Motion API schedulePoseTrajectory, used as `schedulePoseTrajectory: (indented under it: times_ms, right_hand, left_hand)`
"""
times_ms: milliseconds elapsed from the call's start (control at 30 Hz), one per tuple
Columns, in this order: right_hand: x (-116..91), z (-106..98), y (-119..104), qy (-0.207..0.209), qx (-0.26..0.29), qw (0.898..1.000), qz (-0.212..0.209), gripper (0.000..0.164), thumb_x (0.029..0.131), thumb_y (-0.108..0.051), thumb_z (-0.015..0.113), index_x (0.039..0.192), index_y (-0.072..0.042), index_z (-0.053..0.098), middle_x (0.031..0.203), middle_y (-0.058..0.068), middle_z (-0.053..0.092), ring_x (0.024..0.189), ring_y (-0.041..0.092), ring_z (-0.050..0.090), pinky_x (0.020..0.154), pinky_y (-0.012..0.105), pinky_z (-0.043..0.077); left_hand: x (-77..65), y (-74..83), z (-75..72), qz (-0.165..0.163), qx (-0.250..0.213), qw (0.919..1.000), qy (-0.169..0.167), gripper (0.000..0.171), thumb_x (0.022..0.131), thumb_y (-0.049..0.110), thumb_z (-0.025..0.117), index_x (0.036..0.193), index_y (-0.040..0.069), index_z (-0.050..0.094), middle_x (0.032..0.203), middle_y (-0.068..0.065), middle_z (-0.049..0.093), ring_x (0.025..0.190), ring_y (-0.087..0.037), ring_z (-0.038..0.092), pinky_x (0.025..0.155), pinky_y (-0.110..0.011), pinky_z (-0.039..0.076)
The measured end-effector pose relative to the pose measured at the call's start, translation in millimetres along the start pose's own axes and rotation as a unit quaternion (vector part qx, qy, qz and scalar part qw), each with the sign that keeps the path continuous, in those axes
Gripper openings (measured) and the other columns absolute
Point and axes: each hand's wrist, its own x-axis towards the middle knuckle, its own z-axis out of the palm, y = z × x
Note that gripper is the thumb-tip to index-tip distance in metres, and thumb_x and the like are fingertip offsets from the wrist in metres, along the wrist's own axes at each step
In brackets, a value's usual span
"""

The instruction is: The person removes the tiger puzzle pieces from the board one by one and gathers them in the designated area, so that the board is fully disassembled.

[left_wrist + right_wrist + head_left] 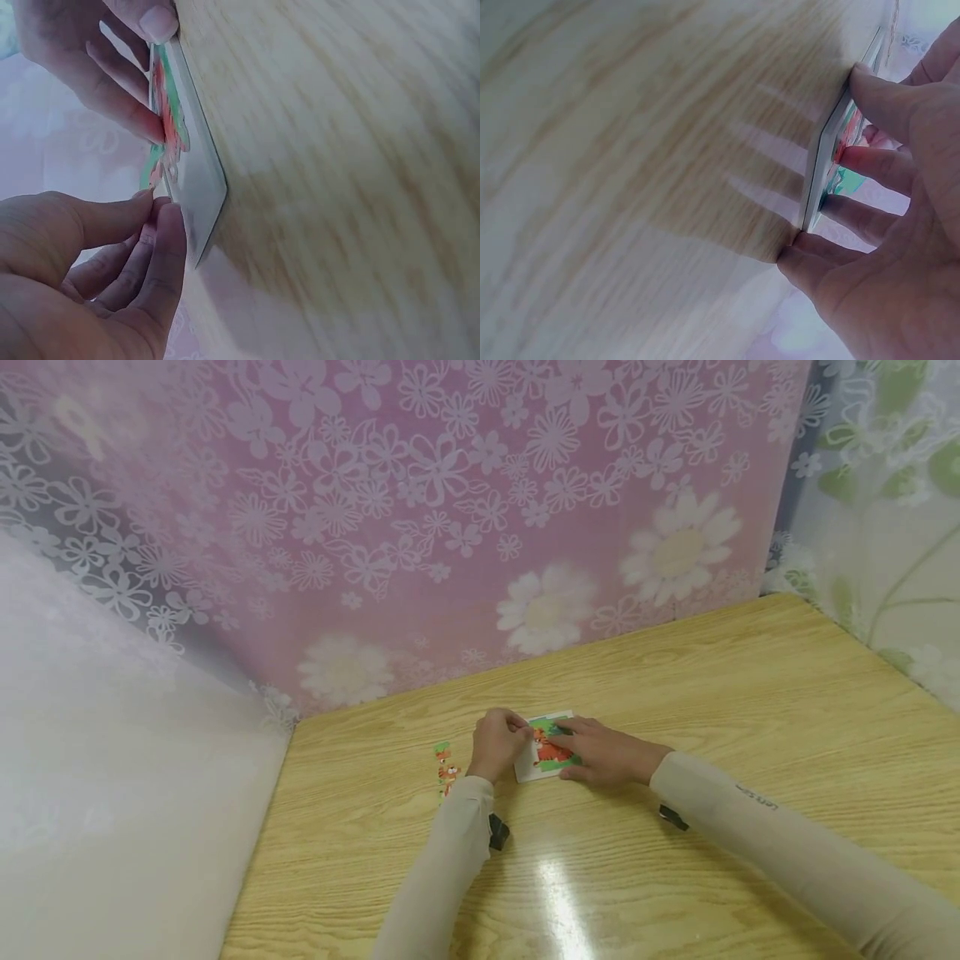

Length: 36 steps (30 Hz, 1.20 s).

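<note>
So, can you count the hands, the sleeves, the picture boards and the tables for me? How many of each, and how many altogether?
Hands: 2 (left hand, right hand)
Sleeves: 2 (left sleeve, right sleeve)
Picture board: 1
Table: 1
Total: 6

My left grip pinches a thin red-and-green piece beside a flat white board; my right grip touches that board above the wood-grained surface.

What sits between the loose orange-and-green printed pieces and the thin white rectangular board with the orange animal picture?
The head view shows a bare strip of yellowish wooden table, then the person's left hand, whose fingers reach the board.
</note>
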Motion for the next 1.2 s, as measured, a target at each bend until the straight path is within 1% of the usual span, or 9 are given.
schedulePoseTrajectory:
  times_ms: [233, 367, 500, 700, 767, 933, 1067, 1200]
  right_hand:
    - [1.9, -1.1, -1.5, -0.006, -0.001, 1.000, 0.008, 0.061, 0.099, -0.025, 0.068, 0.146, 0.008, 0.046, 0.152, 0.034, 0.035, 0.140, 0.052, 0.032, 0.112, 0.065, 0.028]
    - [2.0, -1.2, -2.1, -0.010, 0.000, 1.000, 0.014, 0.061, 0.099, -0.026, 0.068, 0.146, 0.007, 0.047, 0.152, 0.034, 0.035, 0.141, 0.052, 0.031, 0.112, 0.065, 0.028]
    - [1.4, -0.9, -2.2, -0.008, 0.001, 1.000, 0.010, 0.060, 0.100, -0.026, 0.068, 0.145, 0.008, 0.047, 0.152, 0.035, 0.035, 0.141, 0.053, 0.032, 0.112, 0.066, 0.028]
    - [1.2, 0.1, -1.3, -0.003, -0.010, 1.000, 0.008, 0.061, 0.100, -0.026, 0.067, 0.146, 0.008, 0.047, 0.152, 0.036, 0.035, 0.141, 0.055, 0.031, 0.112, 0.066, 0.028]
    - [0.9, 0.4, -1.1, -0.002, -0.010, 1.000, 0.009, 0.061, 0.100, -0.026, 0.067, 0.146, 0.008, 0.047, 0.152, 0.035, 0.035, 0.141, 0.055, 0.030, 0.113, 0.065, 0.028]
    - [0.4, 0.8, -1.7, -0.005, -0.010, 1.000, 0.016, 0.061, 0.100, -0.027, 0.067, 0.146, 0.008, 0.047, 0.152, 0.035, 0.034, 0.141, 0.056, 0.030, 0.113, 0.065, 0.027]
    - [0.6, 1.4, -1.1, -0.009, -0.009, 1.000, 0.022, 0.061, 0.100, -0.028, 0.066, 0.147, 0.006, 0.046, 0.153, 0.034, 0.033, 0.142, 0.055, 0.029, 0.113, 0.065, 0.027]
    - [0.4, 1.4, -0.2, -0.009, -0.009, 1.000, 0.022, 0.061, 0.100, -0.028, 0.066, 0.148, 0.005, 0.046, 0.154, 0.033, 0.033, 0.142, 0.054, 0.028, 0.114, 0.064, 0.027]
  left_hand:
    - [-3.1, -5.6, -9.3, -0.003, -0.027, 0.9996, 0.000, 0.009, 0.096, 0.014, 0.073, 0.092, 0.006, 0.075, 0.082, -0.002, 0.069, 0.069, -0.013, 0.063, 0.060, -0.027, 0.053]
    - [-4.2, -13.3, -16.7, -0.005, -0.036, 0.9993, -0.002, 0.009, 0.096, 0.014, 0.072, 0.093, 0.006, 0.075, 0.083, -0.003, 0.071, 0.070, -0.014, 0.065, 0.060, -0.027, 0.054]
    - [-4.5, -23.4, -24.6, -0.004, -0.050, 0.9988, -0.002, 0.009, 0.097, 0.013, 0.070, 0.095, 0.005, 0.075, 0.084, -0.007, 0.073, 0.070, -0.019, 0.069, 0.059, -0.029, 0.055]
    - [-4.8, -35.3, -37.9, -0.012, -0.046, 0.9988, 0.007, 0.009, 0.096, 0.012, 0.072, 0.095, 0.004, 0.076, 0.086, -0.010, 0.074, 0.070, -0.020, 0.068, 0.061, -0.029, 0.055]
    - [-6.5, -37.6, -43.1, -0.020, -0.054, 0.9983, 0.007, 0.009, 0.096, 0.012, 0.072, 0.096, 0.004, 0.076, 0.089, -0.011, 0.074, 0.074, -0.023, 0.071, 0.063, -0.029, 0.056]
    - [-11.0, -43.5, -55.3, -0.021, -0.070, 0.9973, 0.010, 0.010, 0.096, 0.011, 0.071, 0.098, 0.003, 0.076, 0.089, -0.014, 0.075, 0.079, -0.030, 0.073, 0.064, -0.032, 0.057]
    - [-14.5, -49.3, -63.0, -0.022, -0.073, 0.9968, 0.021, 0.011, 0.096, 0.012, 0.071, 0.097, 0.002, 0.076, 0.088, -0.015, 0.075, 0.079, -0.031, 0.072, 0.063, -0.033, 0.056]
    - [-15.6, -56.3, -68.0, -0.032, -0.071, 0.9963, 0.036, 0.010, 0.096, 0.012, 0.072, 0.097, 0.003, 0.076, 0.086, -0.014, 0.075, 0.077, -0.030, 0.072, 0.062, -0.033, 0.056]
